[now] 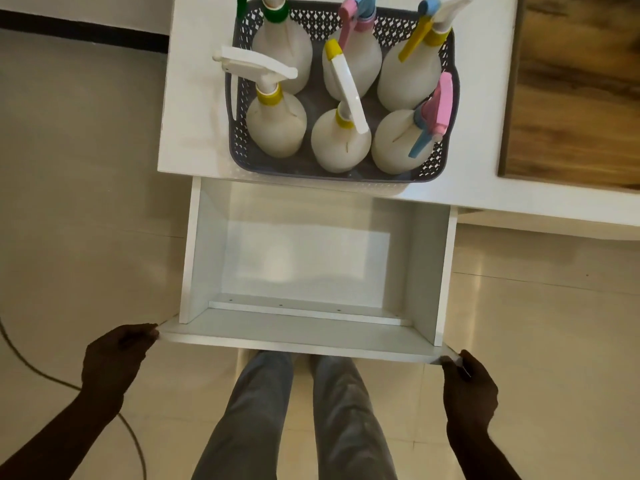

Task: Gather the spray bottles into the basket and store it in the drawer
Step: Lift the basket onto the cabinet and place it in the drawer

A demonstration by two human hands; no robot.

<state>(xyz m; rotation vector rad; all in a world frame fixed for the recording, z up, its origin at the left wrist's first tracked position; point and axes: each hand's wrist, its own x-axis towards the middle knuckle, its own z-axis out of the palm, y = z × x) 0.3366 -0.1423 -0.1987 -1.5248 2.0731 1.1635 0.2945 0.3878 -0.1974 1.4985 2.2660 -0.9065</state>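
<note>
A grey perforated basket stands on the white cabinet top, near its front edge. Several white spray bottles stand upright inside it, with yellow, pink, blue and green trigger heads. Below it the white drawer is pulled far out and holds nothing. My left hand grips the left end of the drawer's front panel. My right hand grips the right end of the same panel.
A wood-patterned board lies on the surface to the right of the basket. A cable runs over the tiled floor at the left. My legs in grey trousers stand just behind the drawer front.
</note>
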